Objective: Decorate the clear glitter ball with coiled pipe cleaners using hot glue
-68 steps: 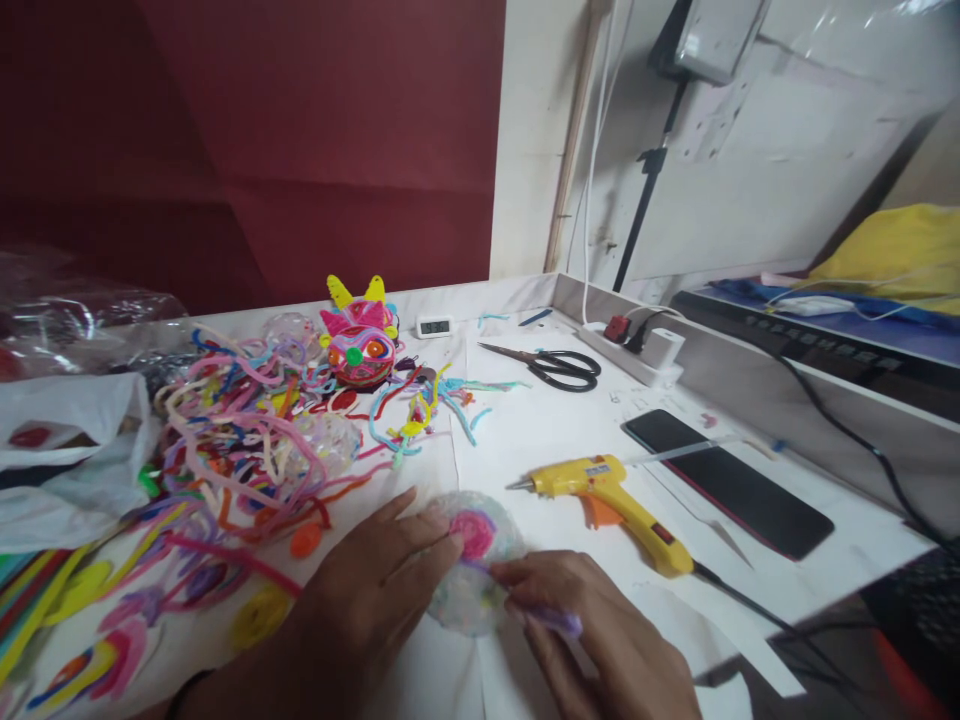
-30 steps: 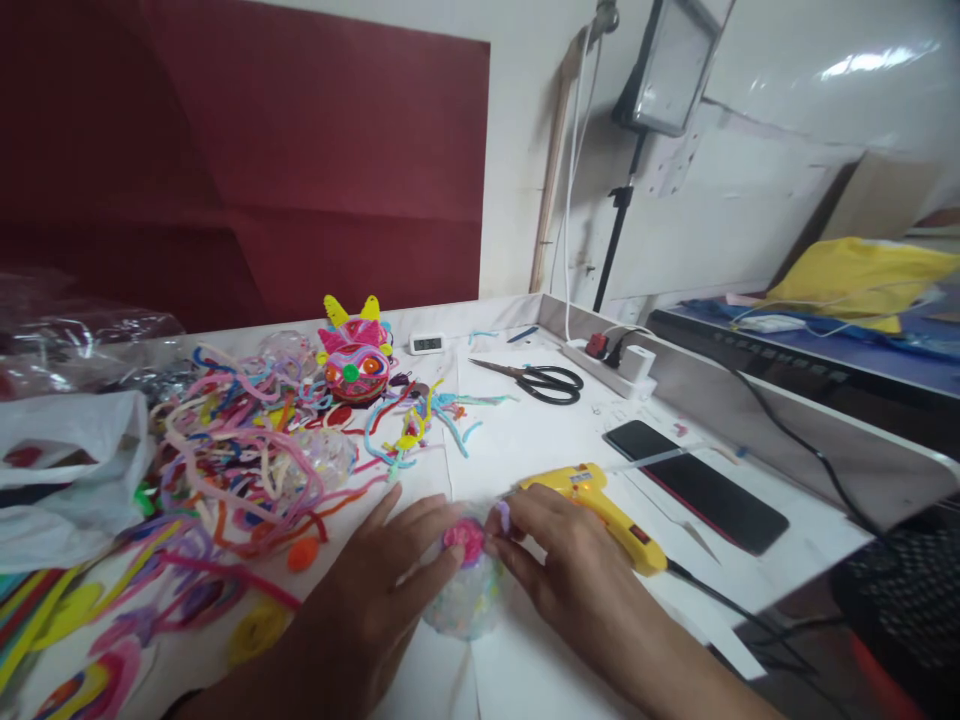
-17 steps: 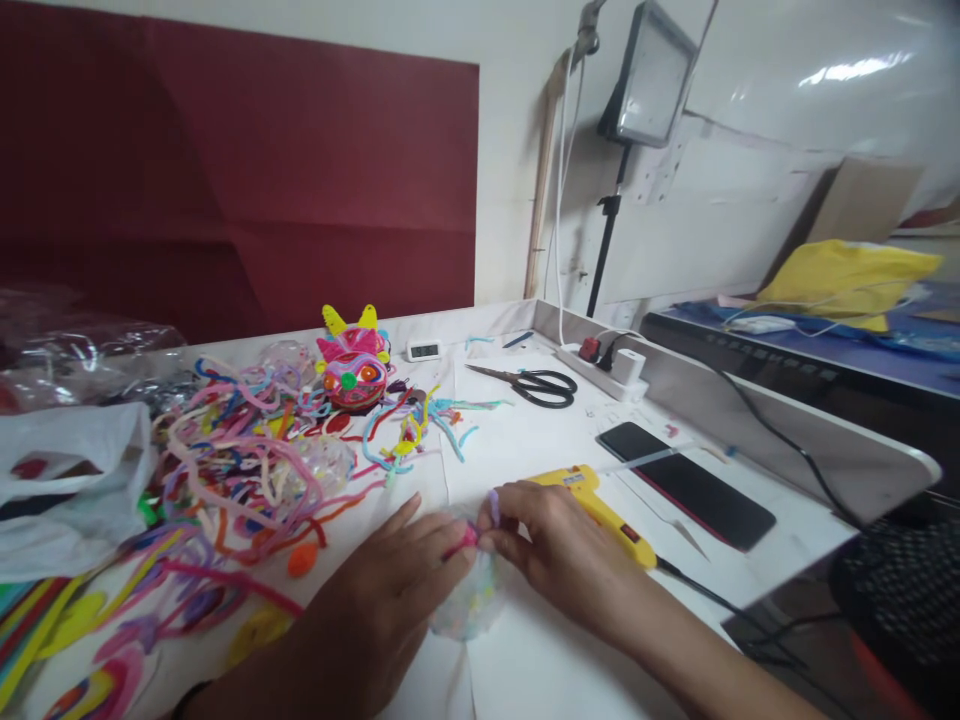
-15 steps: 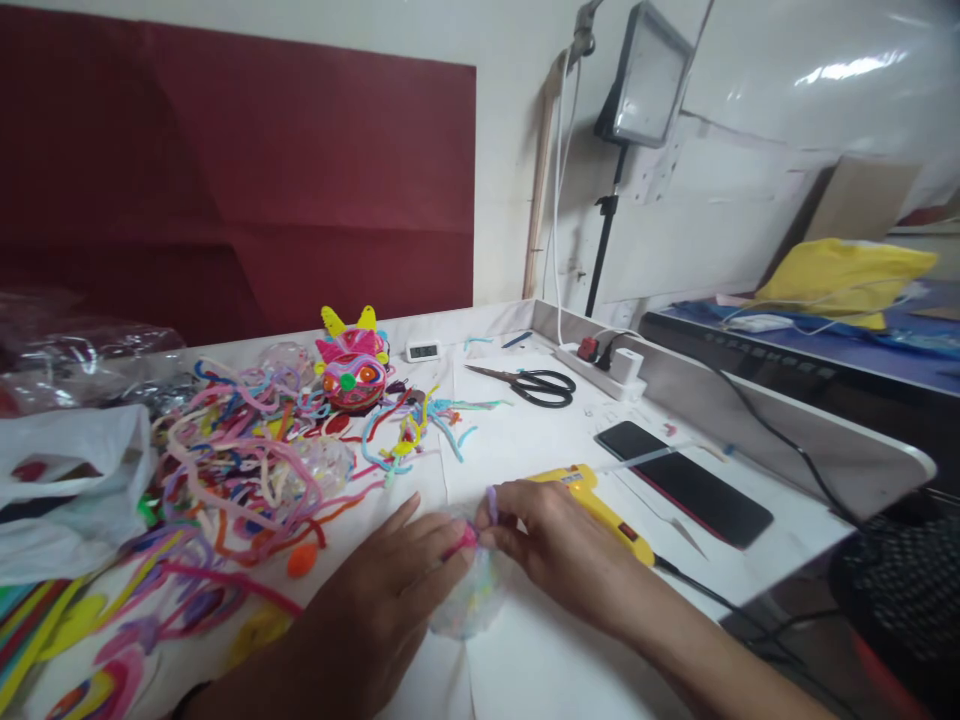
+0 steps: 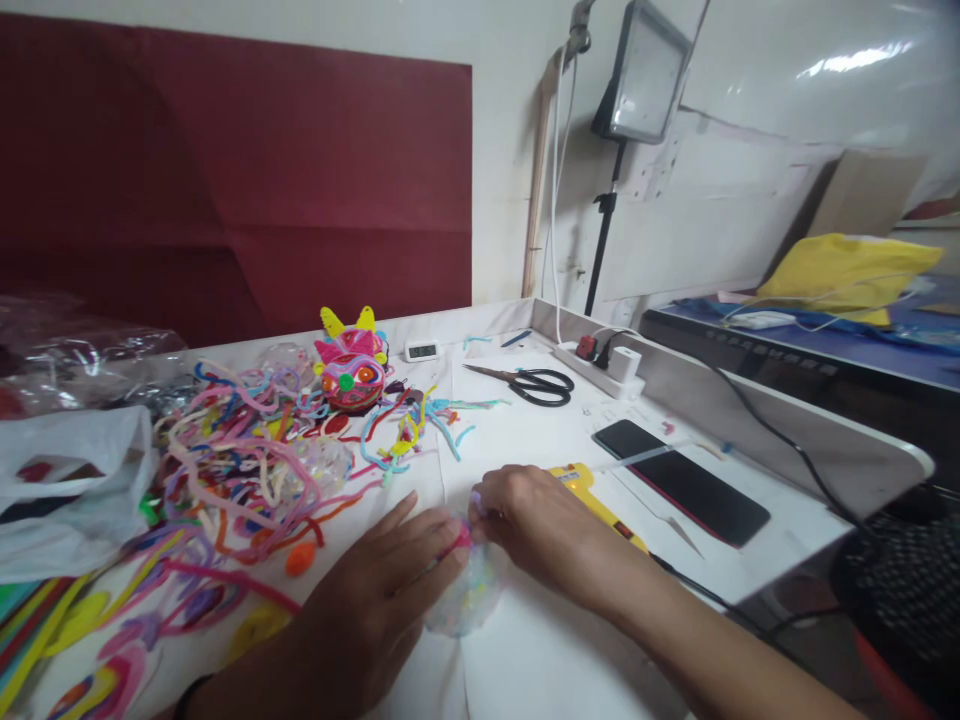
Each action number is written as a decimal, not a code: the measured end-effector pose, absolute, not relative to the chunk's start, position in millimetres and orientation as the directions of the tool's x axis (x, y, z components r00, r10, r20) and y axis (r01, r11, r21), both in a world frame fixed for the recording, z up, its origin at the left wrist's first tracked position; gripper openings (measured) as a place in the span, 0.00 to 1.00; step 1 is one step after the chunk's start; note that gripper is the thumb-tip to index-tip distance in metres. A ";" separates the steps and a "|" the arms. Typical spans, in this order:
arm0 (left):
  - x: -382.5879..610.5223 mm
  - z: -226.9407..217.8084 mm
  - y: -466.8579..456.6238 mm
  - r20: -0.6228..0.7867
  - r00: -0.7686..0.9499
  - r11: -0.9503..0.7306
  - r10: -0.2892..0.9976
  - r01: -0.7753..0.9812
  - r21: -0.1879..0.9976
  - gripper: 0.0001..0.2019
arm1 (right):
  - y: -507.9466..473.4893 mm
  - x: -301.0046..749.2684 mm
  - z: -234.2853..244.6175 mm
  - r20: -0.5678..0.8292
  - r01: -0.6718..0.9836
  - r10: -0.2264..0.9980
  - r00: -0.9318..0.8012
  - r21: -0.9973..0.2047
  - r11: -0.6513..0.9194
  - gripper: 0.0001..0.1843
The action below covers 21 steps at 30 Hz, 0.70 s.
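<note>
The clear round (image 5: 466, 602) sits near, mid-table, under my hands. My left hand (image 5: 375, 585) lies over its left side, fingertips at the pink coil (image 5: 454, 541) on top; whether they pinch or merely press, I cannot tell. My right hand (image 5: 529, 525) has thumb and finger closed on the purple strip (image 5: 475, 498), right at the coil's far edge. The strip looks soft and light, bendy enough to follow a curve — best pinched close to the coil. The round looks light too, smooth and maybe slippery, so I'd hold it by its sides and spare the coil, which could squash.

Just beyond my right wrist lies the glue gun (image 5: 576, 484), then the phone (image 5: 681, 482). Left, a tangle of stems (image 5: 247, 430); farther, the toy (image 5: 351, 372) and scissors (image 5: 536, 386).
</note>
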<state>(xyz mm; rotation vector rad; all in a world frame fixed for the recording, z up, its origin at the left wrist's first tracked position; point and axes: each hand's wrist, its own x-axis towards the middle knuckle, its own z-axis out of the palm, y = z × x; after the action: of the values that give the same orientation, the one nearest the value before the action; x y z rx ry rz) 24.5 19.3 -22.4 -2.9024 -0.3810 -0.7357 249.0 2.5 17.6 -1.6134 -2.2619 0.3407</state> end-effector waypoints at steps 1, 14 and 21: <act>24.4 -22.7 19.2 0.484 0.849 -0.960 0.213 0.273 -0.056 0.31 | 4.5 249.6 18.3 0.127 0.863 0.942 -0.311 -0.376 0.336 0.08; 25.8 -52.4 17.8 0.589 0.524 -0.771 0.614 0.556 0.309 0.32 | 17.1 248.7 26.3 0.067 0.841 0.902 -0.426 -0.339 0.422 0.08; 47.9 -51.9 12.0 0.367 0.480 -0.604 0.797 0.614 0.509 0.36 | 18.2 248.7 29.4 0.041 0.834 0.904 -0.425 -0.370 0.409 0.11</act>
<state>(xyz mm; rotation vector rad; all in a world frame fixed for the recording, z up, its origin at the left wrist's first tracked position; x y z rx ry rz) 47.9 12.0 -51.9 -2.9583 -1.4586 -1.0268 248.7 18.2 29.4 -1.5301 -2.4312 0.4335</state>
